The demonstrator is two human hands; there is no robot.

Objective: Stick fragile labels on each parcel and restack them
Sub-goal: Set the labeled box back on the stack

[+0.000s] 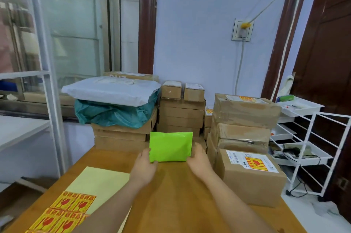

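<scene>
Green parcel [170, 147] between 2 hands, left [144, 164] and right [199, 158] gripping its lower corners.

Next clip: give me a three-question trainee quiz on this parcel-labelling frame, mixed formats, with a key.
1. True or false: both hands hold the green parcel.
2. Where does the sheet of fragile labels lie? A) on the white rack B) on the table, near left C) on the stacked boxes
3. Fill in: the labelled box nearest the right hand sits on the ____.

Key: 1 true; 2 B; 3 table. The left hand grips the parcel's lower left corner.
</scene>
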